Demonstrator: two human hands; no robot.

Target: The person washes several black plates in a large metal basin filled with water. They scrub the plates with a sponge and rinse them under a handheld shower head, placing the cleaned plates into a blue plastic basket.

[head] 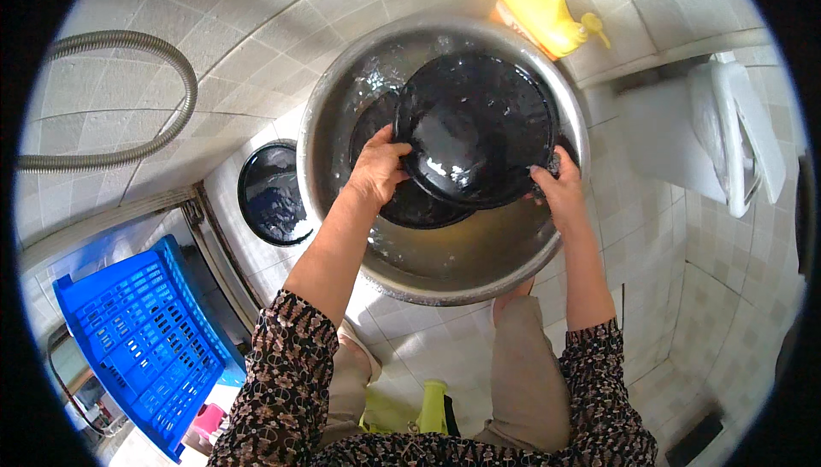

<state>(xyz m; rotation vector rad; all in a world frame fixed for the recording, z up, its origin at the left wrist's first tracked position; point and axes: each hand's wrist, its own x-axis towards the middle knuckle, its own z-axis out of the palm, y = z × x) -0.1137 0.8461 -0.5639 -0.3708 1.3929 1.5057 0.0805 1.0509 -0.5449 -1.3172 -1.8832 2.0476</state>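
A round black tray [478, 130], wet and glossy, is tilted over a large metal basin [442, 297]. My left hand [380, 165] grips its left rim, thumb on top. At the lower right of the rim is my right hand [561, 188], with a dark, rough-looking scrap [553, 164] by its fingers, perhaps a scouring pad. Beneath the held tray, a second round black tray [426, 210] lies in the basin, partly covered. Shallow, cloudy water [442, 255] with some suds shows around them.
Another round black tray [272, 194] lies on the tiled floor left of the basin. Behind it stands a yellow jug [539, 11] with a pump top. A blue plastic basket [144, 339], a grey corrugated hose [186, 76] and a white lidded bin [680, 127] flank the space.
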